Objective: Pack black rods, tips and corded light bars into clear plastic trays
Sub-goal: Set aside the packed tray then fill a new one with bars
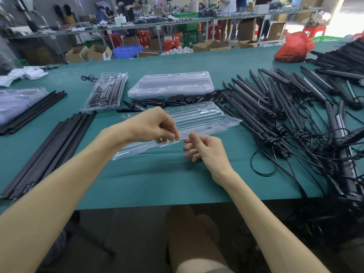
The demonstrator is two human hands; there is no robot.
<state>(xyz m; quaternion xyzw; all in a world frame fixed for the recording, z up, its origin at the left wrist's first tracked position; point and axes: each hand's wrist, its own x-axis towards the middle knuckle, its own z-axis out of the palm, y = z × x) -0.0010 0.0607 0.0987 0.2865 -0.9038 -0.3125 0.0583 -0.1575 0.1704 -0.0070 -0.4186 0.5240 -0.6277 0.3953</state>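
Left hand (157, 127) pinches rim of clear moulded plastic tray (206, 119); right hand (204, 148) loose, empty. Likely light, flimsy: hold rims.

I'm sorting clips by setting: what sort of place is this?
Most likely a factory packing floor: a long green table heaped with corded light bars, a stack of clear plastic trays, and cardboard boxes beside more worktables behind.

The worktop (157, 180) is covered in green cloth. At the near left, black rods (53, 146) are laid. A filled tray (106, 91) and a stack of clear trays (173, 83) are set farther back, with tips (157, 101) scattered just nearer. On the right, corded light bars (285, 115) are heaped, a red bag (293, 48) beyond.
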